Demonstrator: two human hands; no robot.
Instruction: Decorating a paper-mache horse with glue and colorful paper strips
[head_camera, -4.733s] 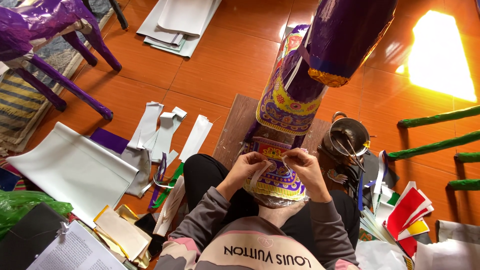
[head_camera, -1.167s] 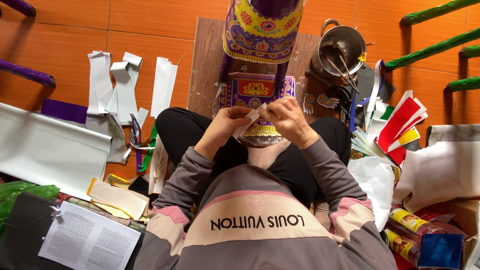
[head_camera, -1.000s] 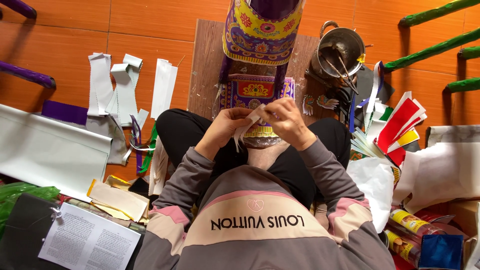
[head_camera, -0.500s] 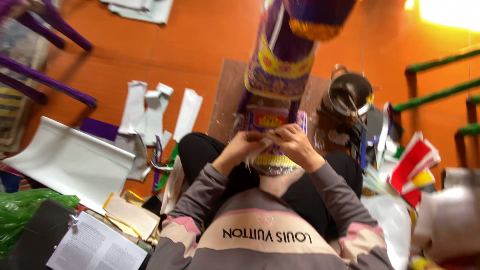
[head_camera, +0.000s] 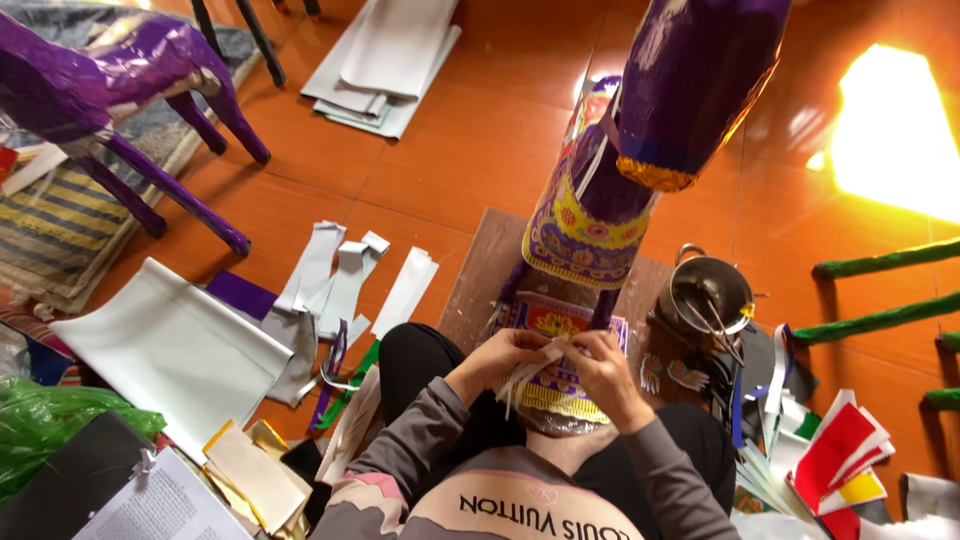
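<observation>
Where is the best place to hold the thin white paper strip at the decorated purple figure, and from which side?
Probably its upper end, pinched from either side. The paper strip hangs limp between the left hand and the right hand, against the purple figure, so its loose lower ends give nothing firm to grip.

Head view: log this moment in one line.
left hand + right hand: pinching thin white paper strips | against purple patterned paper figure | metal pot beside

An orange tiled floor carries a wooden board just beyond the left hand, white paper strips to its left, and a metal pot beside the right hand.
</observation>
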